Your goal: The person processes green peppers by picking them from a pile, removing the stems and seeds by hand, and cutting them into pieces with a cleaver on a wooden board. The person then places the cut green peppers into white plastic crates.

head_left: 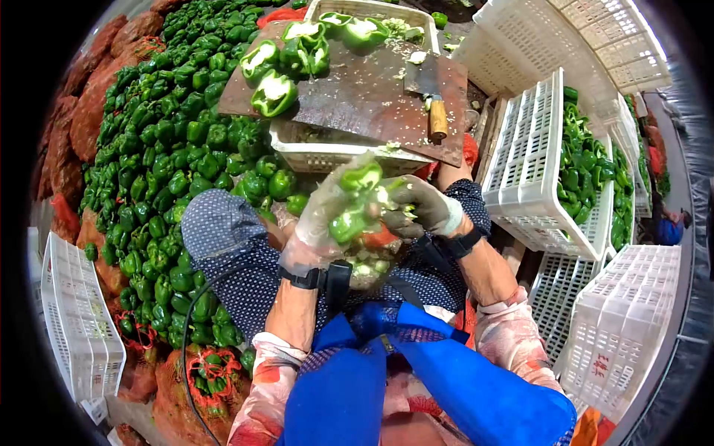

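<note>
My left hand [318, 221], in a thin pale glove, is closed around a cut green bell pepper [348, 224] with its hollow inside showing. Against the pepper's right side, the curled fingers of my gloved right hand [425, 206] pinch at the pale pepper core [384, 196]; motion blurs the bits there. Below both hands, pale green scraps [366, 272] show between my legs. In front of me, several cut pepper halves [273, 94] rest on a brown cutting board [342, 97]. A cleaver [437, 121] with a wooden handle lies on the board's right side.
The board rests across a white crate [327, 157]. A large heap of whole green peppers [160, 171] spreads to the left, beside red mesh sacks [100, 111]. On the right stand white crates [520, 152], with cut green peppers [584, 167] in some.
</note>
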`<move>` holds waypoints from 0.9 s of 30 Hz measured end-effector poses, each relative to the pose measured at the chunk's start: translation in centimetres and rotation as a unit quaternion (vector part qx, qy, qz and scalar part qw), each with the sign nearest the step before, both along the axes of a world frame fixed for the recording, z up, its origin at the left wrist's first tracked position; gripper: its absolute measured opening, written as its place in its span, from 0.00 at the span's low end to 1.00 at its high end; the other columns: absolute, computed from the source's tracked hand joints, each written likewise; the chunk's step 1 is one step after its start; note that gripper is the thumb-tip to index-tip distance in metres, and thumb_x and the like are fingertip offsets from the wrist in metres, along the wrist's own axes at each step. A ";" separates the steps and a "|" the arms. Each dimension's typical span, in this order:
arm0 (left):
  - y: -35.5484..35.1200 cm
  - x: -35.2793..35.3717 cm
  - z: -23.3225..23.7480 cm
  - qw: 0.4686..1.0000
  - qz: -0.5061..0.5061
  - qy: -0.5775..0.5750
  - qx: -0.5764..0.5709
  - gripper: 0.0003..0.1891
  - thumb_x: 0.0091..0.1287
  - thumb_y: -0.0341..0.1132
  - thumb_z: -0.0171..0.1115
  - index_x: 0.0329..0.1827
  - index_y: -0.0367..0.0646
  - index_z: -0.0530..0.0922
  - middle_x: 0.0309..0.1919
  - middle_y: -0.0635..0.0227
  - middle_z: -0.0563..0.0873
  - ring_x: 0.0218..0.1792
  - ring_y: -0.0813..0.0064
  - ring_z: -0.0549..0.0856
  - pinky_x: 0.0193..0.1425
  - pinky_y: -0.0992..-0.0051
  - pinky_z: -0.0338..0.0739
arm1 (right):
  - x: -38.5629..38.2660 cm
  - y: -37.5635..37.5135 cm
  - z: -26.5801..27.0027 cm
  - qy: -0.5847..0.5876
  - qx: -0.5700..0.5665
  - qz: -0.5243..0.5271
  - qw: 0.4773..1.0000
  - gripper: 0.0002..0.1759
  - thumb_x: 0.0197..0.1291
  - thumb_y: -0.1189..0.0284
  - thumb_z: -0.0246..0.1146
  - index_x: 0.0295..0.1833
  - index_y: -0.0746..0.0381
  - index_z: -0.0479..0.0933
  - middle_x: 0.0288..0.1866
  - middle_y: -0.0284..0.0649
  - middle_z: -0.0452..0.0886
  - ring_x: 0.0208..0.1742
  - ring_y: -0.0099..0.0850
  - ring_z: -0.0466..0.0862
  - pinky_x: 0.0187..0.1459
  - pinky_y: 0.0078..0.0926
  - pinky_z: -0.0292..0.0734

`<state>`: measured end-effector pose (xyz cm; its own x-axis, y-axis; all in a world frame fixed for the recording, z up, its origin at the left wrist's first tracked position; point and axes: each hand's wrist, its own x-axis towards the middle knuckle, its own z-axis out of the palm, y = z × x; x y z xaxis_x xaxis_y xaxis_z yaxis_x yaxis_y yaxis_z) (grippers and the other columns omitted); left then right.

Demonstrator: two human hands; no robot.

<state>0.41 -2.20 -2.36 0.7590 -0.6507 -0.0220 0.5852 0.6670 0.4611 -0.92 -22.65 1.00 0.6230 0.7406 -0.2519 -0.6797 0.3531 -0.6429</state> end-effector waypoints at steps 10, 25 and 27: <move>0.7 -0.1 0.4 0.989 0.130 0.065 0.002 0.41 0.65 0.58 0.64 0.71 0.35 0.67 0.57 0.55 0.81 0.58 0.57 0.82 0.57 0.44 0.82 | 1.4 -0.5 0.4 -0.496 -0.568 -0.170 0.634 0.23 0.65 0.65 0.61 0.62 0.63 0.74 0.47 0.48 0.81 0.44 0.44 0.84 0.49 0.39 0.80; 0.3 -0.2 -0.6 0.996 0.053 0.068 -0.024 0.32 0.67 0.41 0.67 0.70 0.37 0.68 0.58 0.57 0.81 0.54 0.60 0.85 0.56 0.57 0.85 | 4.3 0.4 -4.6 -0.493 -0.680 -0.172 0.515 0.15 0.62 0.71 0.60 0.55 0.60 0.77 0.48 0.48 0.79 0.43 0.46 0.84 0.45 0.42 0.81; 0.5 -0.2 -0.4 0.993 0.088 0.078 -0.007 0.33 0.67 0.41 0.67 0.71 0.37 0.66 0.58 0.57 0.81 0.54 0.61 0.85 0.55 0.57 0.86 | 4.5 -1.5 -5.0 -0.545 -0.680 -0.201 0.447 0.22 0.58 0.73 0.63 0.60 0.60 0.76 0.56 0.47 0.76 0.45 0.47 0.83 0.47 0.42 0.81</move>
